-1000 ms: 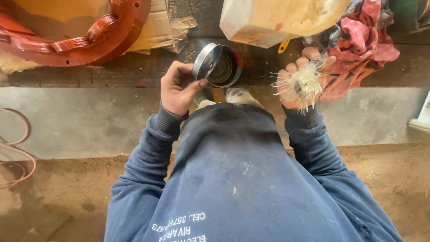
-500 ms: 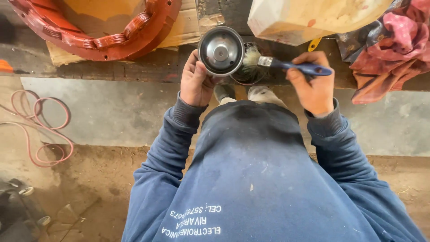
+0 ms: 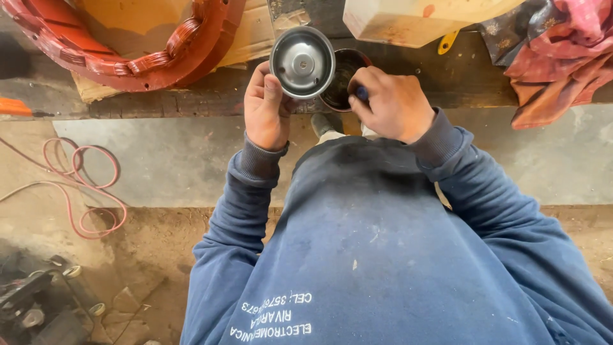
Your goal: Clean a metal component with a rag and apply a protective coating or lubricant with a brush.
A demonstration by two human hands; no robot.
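L hand (image 3: 266, 110) grip closed on round metal cap (image 3: 302, 61), R hand (image 3: 391, 102) grip closed on blue handle (image 3: 361, 93), handle mostly hidden, dark can (image 3: 345, 70) btwn grips, part-covered.

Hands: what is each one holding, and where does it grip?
Left hand grips the round metal lid by its rim. Right hand holds a blue handle over the dark can; the rest is hidden.

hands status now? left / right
Left hand: closed on the rim of the round metal cap.
Right hand: closed around a blue handle, over the dark can.
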